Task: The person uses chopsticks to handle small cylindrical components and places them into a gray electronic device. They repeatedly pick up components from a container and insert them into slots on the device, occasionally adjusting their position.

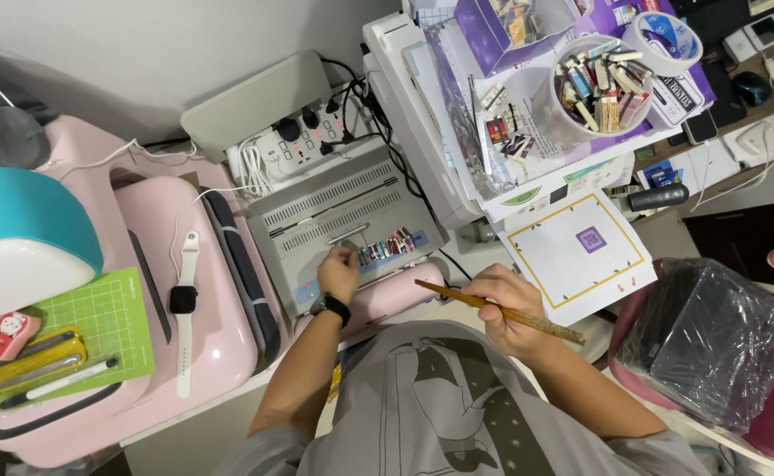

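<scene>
Wooden stick (502, 311), long and thin, in right hand (506, 304).

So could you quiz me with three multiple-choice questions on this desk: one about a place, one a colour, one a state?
1. Where does the smartwatch lie?
A. on the pink machine
B. on the green mat
C. in the white cup

2. What colour is the cutting mat?
A. blue
B. green
C. red

3. What does the right hand do?
A. rests open
B. holds a wooden stick
C. grips scissors

Answers: 1 A, the watch lies flat on the pink lid. 2 B, the gridded mat is green. 3 B, fingers close round the stick, while the left hand touches the grey machine.
</scene>
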